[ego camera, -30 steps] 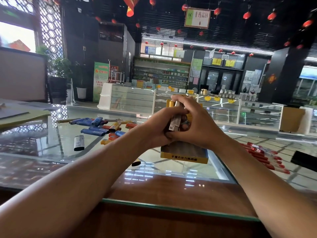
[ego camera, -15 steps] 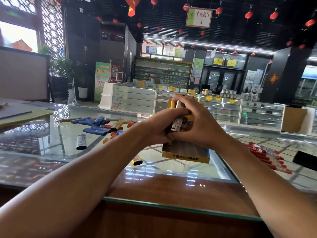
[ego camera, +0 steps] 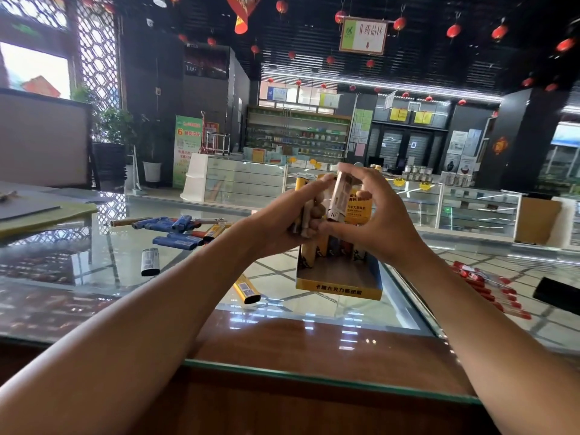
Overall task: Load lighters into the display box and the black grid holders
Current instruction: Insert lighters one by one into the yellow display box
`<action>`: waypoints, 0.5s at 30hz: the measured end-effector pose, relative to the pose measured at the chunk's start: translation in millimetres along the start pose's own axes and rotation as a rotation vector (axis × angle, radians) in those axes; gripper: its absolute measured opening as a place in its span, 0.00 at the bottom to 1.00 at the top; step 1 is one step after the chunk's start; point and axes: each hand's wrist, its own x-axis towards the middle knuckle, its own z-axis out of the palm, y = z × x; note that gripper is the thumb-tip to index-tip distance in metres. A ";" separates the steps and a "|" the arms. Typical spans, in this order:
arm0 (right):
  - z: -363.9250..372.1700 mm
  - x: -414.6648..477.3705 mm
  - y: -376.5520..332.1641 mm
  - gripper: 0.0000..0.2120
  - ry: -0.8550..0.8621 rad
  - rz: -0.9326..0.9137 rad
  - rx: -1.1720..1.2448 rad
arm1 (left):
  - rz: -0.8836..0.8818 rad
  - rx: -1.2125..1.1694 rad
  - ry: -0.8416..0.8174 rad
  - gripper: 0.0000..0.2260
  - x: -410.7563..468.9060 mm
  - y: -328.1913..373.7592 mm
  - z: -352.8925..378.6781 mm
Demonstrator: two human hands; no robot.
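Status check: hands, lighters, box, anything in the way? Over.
Left hand grips a bundle of lighters. Right hand pinches a grey lighter above the box. Nothing blocks the box; spare lighters loose on the counter.

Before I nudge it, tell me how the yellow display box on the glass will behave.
Probably light: the display box looks like thin card, mostly empty in front. Likely slides easily on the smooth glass counter. Tall back may tip it.
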 end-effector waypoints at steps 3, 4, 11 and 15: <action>-2.1 -0.9 4.1 0.38 0.015 0.038 0.012 | 0.049 -0.072 0.094 0.13 7.2 -2.5 -10.6; -1.4 -1.0 6.5 0.36 0.006 0.042 0.011 | 0.070 -0.081 0.120 0.13 7.9 -3.3 -12.9; 0.6 -1.2 15.7 0.14 0.023 0.197 0.174 | 0.126 -0.155 0.359 0.15 16.9 -13.8 -34.1; 3.2 -0.6 23.7 0.18 0.092 0.310 0.238 | 0.095 -0.125 0.415 0.16 19.6 -22.8 -41.1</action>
